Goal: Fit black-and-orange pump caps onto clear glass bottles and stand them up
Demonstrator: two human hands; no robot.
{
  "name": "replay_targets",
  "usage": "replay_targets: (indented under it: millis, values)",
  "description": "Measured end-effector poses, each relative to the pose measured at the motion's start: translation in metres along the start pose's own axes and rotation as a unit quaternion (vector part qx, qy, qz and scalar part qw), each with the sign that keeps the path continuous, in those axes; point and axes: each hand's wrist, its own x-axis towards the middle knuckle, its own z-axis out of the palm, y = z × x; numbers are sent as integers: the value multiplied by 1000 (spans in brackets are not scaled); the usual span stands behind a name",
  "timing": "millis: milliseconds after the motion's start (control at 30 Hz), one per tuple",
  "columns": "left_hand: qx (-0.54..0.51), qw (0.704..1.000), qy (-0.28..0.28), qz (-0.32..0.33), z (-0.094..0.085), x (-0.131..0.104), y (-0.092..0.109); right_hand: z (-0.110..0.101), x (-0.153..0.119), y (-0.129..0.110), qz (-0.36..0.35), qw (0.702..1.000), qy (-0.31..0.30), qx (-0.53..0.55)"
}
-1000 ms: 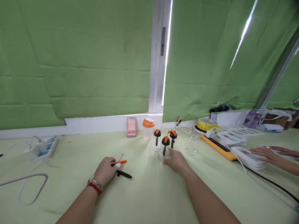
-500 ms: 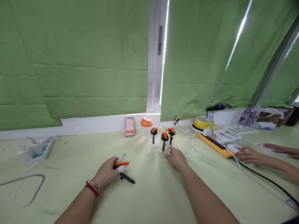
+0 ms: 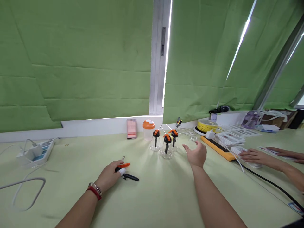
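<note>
Fingers of my left hand [image 3: 111,173] are closed round a black and orange tool [image 3: 130,177] with a metal tip, low over the table at centre left. My right hand [image 3: 196,154] is raised with thumb and fingers apart, in front of a clear glass [image 3: 193,138] that it partly hides. Left of that hand stand three glass jars, one at the left [image 3: 155,147], one in front [image 3: 165,154] and one at the right [image 3: 175,147]. Each carries a black and orange top with a thin metal rod.
An orange-lidded cup [image 3: 148,134] and a pink card [image 3: 131,129] stand at the back. A white power strip [image 3: 48,152] lies left. To the right are an orange power strip [image 3: 219,148], paper stacks [image 3: 229,139], a yellow tin [image 3: 206,126] and another person's hands [image 3: 258,156].
My right hand has moved right, from the front jar towards the clear glass, and opened. The tool in my left hand has turned slightly.
</note>
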Motion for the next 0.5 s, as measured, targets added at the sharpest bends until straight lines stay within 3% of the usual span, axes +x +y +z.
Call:
replay_targets:
  millis: [67, 167, 300, 500]
  values:
    - [-10, 1000, -5, -3, 0, -1, 1, 6, 2, 11, 25, 999, 17, -26]
    - [-28, 999, -18, -7, 0, -2, -1, 14, 3, 25, 100, 989, -88, -69]
    - [-54, 997, -47, 4, 2, -2, -4, 21, 6, 32, 112, 973, -172, -103]
    - [-132, 983, -129, -12, 2, -7, 2, 23, 7, 31, 120, 966, -193, -124]
